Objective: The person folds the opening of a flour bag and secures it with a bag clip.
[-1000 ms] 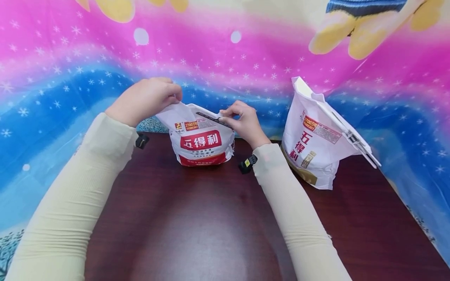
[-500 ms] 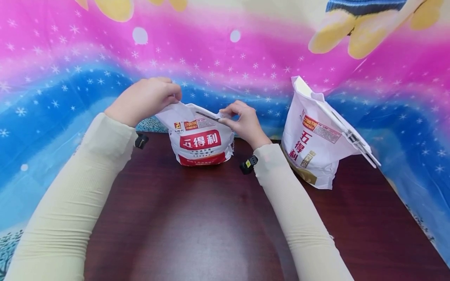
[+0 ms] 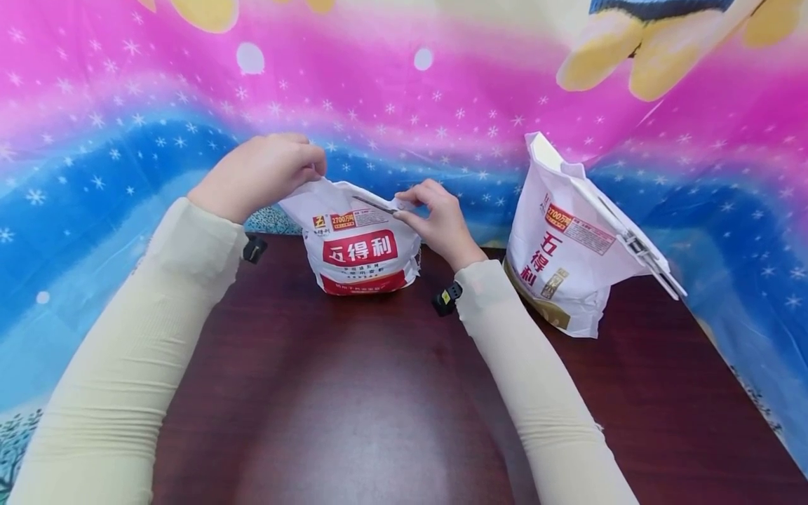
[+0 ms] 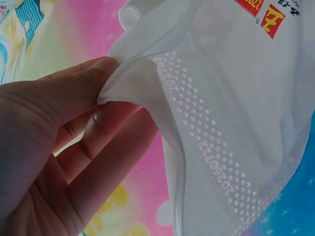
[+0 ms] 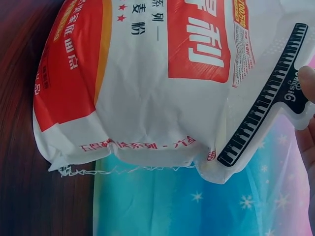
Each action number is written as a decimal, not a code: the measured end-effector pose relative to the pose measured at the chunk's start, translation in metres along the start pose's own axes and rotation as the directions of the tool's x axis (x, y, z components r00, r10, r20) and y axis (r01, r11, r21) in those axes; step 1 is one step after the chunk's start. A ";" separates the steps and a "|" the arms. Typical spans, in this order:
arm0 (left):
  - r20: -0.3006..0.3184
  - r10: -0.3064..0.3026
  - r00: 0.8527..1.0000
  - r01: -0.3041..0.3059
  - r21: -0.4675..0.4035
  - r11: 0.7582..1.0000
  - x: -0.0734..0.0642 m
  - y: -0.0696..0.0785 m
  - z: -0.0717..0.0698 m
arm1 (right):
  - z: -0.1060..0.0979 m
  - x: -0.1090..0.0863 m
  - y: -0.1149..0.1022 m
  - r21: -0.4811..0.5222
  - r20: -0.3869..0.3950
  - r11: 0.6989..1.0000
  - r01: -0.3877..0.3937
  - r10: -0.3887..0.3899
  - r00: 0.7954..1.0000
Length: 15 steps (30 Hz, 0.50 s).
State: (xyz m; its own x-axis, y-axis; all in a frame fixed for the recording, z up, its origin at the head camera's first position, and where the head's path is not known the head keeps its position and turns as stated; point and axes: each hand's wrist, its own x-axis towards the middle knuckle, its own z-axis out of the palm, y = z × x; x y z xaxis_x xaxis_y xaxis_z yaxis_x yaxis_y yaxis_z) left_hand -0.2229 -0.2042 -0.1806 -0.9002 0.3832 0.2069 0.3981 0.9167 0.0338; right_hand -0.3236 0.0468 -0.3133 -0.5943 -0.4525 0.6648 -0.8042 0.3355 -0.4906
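A white flour bag [image 3: 360, 247] with red panels stands on the table. My left hand [image 3: 268, 172] pinches its upper left corner; the left wrist view has that folded corner [image 4: 130, 81] between thumb and fingers. At the bag's other upper side, my right hand [image 3: 438, 217] grips a black clip [image 5: 266, 93] by its handle. The clip's long bar, printed with piano keys, lies along the bag's top edge. In the head view the clip shows as a thin dark line. Only a thumb and part of a finger of the right hand appear in the right wrist view.
A second, taller white flour bag [image 3: 564, 245] stands to the right, its slanted top carrying a long clip [image 3: 637, 245]. Both bags are on a dark reddish wooden table [image 3: 353, 407]. Behind hangs a pink and blue patterned cloth [image 3: 391, 91] with snowflakes.
The clip's black face has turned from broadly visible to nearly edge-on in the head view. Both hands keep their places at the bag's top. The head view has shifted very slightly.
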 end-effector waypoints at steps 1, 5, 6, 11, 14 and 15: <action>0.001 -0.002 1.000 0.002 0.000 1.000 0.000 0.000 -0.001 | 0.000 0.000 0.000 -0.003 0.005 1.000 -0.005 0.005 1.000; 0.013 -0.018 1.000 0.018 -0.002 1.000 -0.002 0.001 -0.001 | 0.001 -0.001 -0.001 -0.012 0.018 0.999 -0.034 0.034 0.999; 0.016 -0.020 1.000 0.020 -0.002 1.000 -0.002 0.001 -0.001 | 0.002 -0.001 0.000 -0.014 0.017 0.999 -0.039 0.039 0.999; 0.008 -0.017 1.000 0.017 0.006 1.000 -0.002 0.001 0.001 | 0.003 -0.004 0.000 0.012 -0.002 0.998 -0.056 0.056 0.998; 0.000 -0.014 1.000 0.014 0.013 1.000 -0.002 0.001 0.001 | 0.003 -0.006 0.001 0.019 -0.007 0.998 -0.055 0.055 0.998; -0.004 -0.012 1.000 0.012 0.013 1.000 -0.002 0.001 0.001 | 0.003 -0.006 0.001 0.019 -0.011 0.999 -0.051 0.051 0.999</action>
State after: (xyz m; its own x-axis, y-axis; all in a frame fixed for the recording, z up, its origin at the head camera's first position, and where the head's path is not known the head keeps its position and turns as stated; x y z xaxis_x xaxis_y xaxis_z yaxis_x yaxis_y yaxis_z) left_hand -0.2208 -0.2037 -0.1825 -0.9041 0.3719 0.2104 0.3849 0.9227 0.0231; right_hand -0.3206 0.0476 -0.3193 -0.6348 -0.4254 0.6450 -0.7727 0.3427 -0.5344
